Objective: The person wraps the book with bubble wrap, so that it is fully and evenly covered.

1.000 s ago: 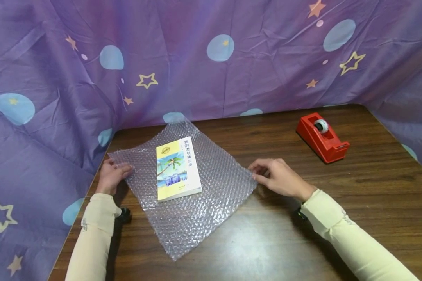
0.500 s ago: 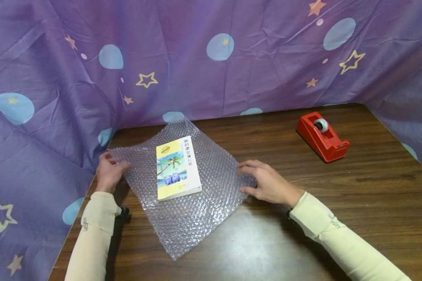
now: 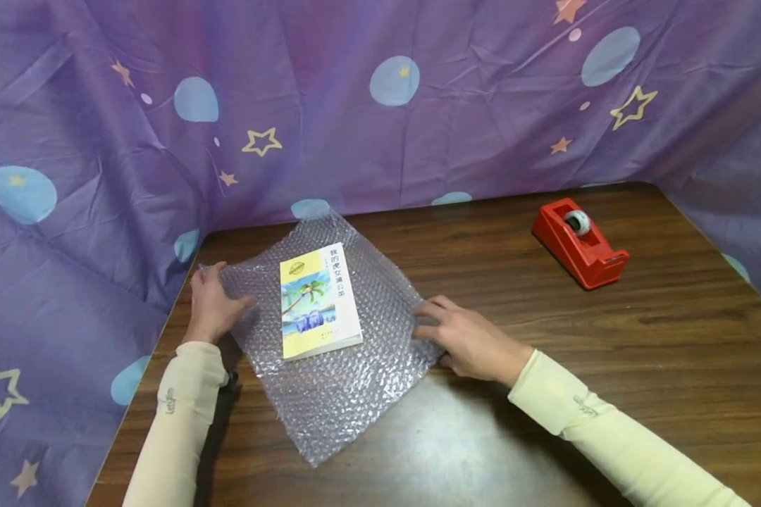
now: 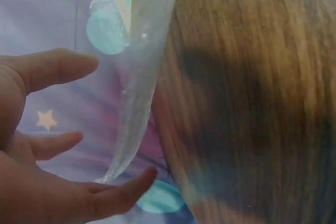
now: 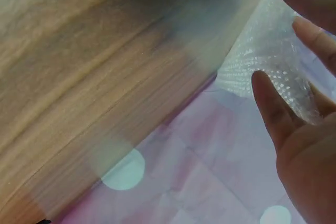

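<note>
A sheet of bubble wrap (image 3: 349, 394) lies like a diamond on the table, its far corner against the curtain. On its middle rests a paperback book (image 3: 311, 303) with a yellow and white cover and a palm tree picture. My left hand (image 3: 212, 310) is at the sheet's left corner, fingers spread; in the left wrist view the wrap's edge (image 4: 139, 77) stands up beside the fingers. At the right corner, my right hand (image 3: 475, 341) has its fingers apart and extended over the sheet. The right wrist view shows the wrap (image 5: 262, 72) behind the fingers.
A red tape dispenser (image 3: 580, 243) with a roll of tape stands at the back right of the wooden table (image 3: 640, 366). A purple curtain (image 3: 355, 155) with stars and planets hangs behind and along the left side.
My right hand has let go of the right corner and moved left over the sheet. My left hand has shifted slightly right and inward, its fingers spreading. The book stays on the sheet.
</note>
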Tool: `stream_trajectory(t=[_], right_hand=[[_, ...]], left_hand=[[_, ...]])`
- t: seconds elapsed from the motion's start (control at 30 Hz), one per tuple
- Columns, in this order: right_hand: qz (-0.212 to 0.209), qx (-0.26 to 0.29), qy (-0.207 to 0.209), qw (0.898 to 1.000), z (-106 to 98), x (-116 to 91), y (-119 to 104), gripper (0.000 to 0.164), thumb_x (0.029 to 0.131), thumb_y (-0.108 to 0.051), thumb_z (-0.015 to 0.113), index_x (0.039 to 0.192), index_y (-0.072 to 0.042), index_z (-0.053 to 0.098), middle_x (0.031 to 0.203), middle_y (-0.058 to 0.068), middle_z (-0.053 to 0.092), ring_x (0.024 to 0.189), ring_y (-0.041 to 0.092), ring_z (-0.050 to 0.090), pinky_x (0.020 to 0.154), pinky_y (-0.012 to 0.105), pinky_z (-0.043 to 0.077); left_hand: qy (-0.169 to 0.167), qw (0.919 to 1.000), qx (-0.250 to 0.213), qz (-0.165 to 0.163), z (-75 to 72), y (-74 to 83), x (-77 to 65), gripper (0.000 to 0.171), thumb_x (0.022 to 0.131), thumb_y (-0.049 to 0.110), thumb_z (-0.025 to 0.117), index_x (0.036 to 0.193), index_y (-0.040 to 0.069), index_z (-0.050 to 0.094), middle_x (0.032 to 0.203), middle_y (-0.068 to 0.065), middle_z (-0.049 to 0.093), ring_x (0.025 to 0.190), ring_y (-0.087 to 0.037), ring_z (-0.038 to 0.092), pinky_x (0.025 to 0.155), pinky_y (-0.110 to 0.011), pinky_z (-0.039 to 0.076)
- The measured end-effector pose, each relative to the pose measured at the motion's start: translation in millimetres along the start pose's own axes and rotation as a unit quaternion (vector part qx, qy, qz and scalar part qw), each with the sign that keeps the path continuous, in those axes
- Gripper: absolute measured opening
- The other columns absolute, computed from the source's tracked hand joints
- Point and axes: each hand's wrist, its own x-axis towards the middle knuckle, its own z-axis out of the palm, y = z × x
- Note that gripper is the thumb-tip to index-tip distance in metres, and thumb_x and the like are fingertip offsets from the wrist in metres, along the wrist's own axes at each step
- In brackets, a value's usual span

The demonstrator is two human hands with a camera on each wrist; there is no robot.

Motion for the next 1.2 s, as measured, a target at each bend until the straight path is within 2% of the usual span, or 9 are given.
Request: stream_trajectory(t=[0.23, 0.4, 0.5, 0.6, 0.7, 0.83, 1.0, 1.13, 1.2], right_hand=[[0.003, 0.024, 0.040, 0.999, 0, 3, 0, 0.052, 0.060, -0.002, 0.090, 0.109, -0.008, 0.072, 0.129, 0.018, 0.064, 0.119, 0.031, 0.061, 0.099, 0.041, 0.057], [0.045, 0.083, 0.081, 0.992, -1, 6, -1, 0.065, 0.058, -0.006, 0.094, 0.117, -0.007, 0.068, 0.142, 0.023, 0.052, 0.122, 0.035, 0.061, 0.101, 0.042, 0.056], [0.074, 0.166, 0.102, 0.978, -1, 8, 0, 0.083, 0.059, 0.000, 0.093, 0.134, -0.006, 0.059, 0.147, 0.022, 0.046, 0.123, 0.035, 0.060, 0.093, 0.035, 0.060], [0.094, 0.270, 0.099, 0.953, 0, 10, 4, 0.095, 0.064, 0.012, 0.085, 0.148, -0.004, 0.045, 0.149, 0.021, 0.047, 0.121, 0.034, 0.061, 0.084, 0.026, 0.061], [0.104, 0.325, 0.086, 0.936, -1, 13, 14, 0.081, 0.072, 0.018, 0.076, 0.146, -0.001, 0.047, 0.143, 0.019, 0.056, 0.119, 0.033, 0.064, 0.086, 0.026, 0.061], [0.109, 0.329, 0.072, 0.935, -1, 24, 30, 0.051, 0.081, 0.018, 0.063, 0.128, -0.001, 0.064, 0.126, 0.016, 0.069, 0.108, 0.028, 0.070, 0.090, 0.031, 0.061], [0.122, 0.334, 0.032, 0.934, -1, 41, 44, 0.042, 0.084, 0.010, 0.065, 0.124, -0.004, 0.068, 0.110, 0.013, 0.075, 0.093, 0.023, 0.074, 0.083, 0.029, 0.062], [0.131, 0.308, 0.001, 0.942, 0, 52, 50, 0.036, 0.087, 0.000, 0.070, 0.122, -0.007, 0.070, 0.115, 0.013, 0.075, 0.094, 0.023, 0.075, 0.084, 0.030, 0.062], [0.132, 0.294, -0.007, 0.947, 0, 55, 53, 0.034, 0.087, 0.001, 0.068, 0.120, -0.007, 0.071, 0.119, 0.014, 0.074, 0.097, 0.025, 0.075, 0.087, 0.033, 0.062]], left_hand=[[-0.025, 0.9991, 0.033, 0.014, 4.2, 7.9, -4.2, 0.079, 0.087, 0.015, 0.074, 0.150, -0.005, 0.033, 0.159, -0.041, -0.014, 0.147, -0.064, -0.005, 0.117, -0.072, 0.024], [-0.010, 0.9999, 0.005, 0.008, 3.8, 5.7, -3.7, 0.075, 0.087, 0.017, 0.075, 0.147, -0.005, 0.036, 0.161, -0.040, -0.003, 0.149, -0.059, 0.007, 0.120, -0.066, 0.025], [0.008, 0.9996, -0.023, -0.011, 0.9, -0.4, -3.8, 0.071, 0.088, 0.017, 0.074, 0.145, -0.004, 0.038, 0.160, -0.037, 0.009, 0.148, -0.054, 0.016, 0.120, -0.063, 0.028], [0.018, 0.9995, -0.020, -0.016, 0.1, -5.7, -5.1, 0.069, 0.089, 0.018, 0.074, 0.144, -0.004, 0.041, 0.158, -0.037, 0.011, 0.147, -0.054, 0.015, 0.118, -0.064, 0.028], [0.020, 0.9998, 0.004, 0.000, 2.7, -5.5, -7.1, 0.066, 0.088, 0.018, 0.074, 0.142, -0.005, 0.045, 0.160, -0.039, 0.004, 0.149, -0.059, 0.003, 0.118, -0.070, 0.024], [0.012, 0.9982, 0.030, 0.051, 10.3, 1.7, -8.8, 0.057, 0.087, 0.016, 0.073, 0.135, -0.007, 0.052, 0.161, -0.040, 0.005, 0.148, -0.063, -0.004, 0.118, -0.074, 0.018], [-0.005, 0.9919, 0.045, 0.119, 20.7, 7.1, -9.2, 0.049, 0.087, 0.016, 0.073, 0.129, -0.006, 0.058, 0.156, -0.036, 0.027, 0.148, -0.057, 0.018, 0.119, -0.070, 0.024], [-0.054, 0.9858, 0.042, 0.153, 28.8, 8.8, -8.7, 0.049, 0.090, 0.020, 0.074, 0.131, -0.002, 0.059, 0.144, -0.029, 0.048, 0.131, -0.048, 0.048, 0.110, -0.062, 0.042], [-0.086, 0.9829, 0.043, 0.157, 32.7, 10.7, -8.7, 0.052, 0.090, 0.024, 0.075, 0.133, -0.001, 0.058, 0.140, -0.026, 0.053, 0.128, -0.046, 0.053, 0.108, -0.060, 0.044]])
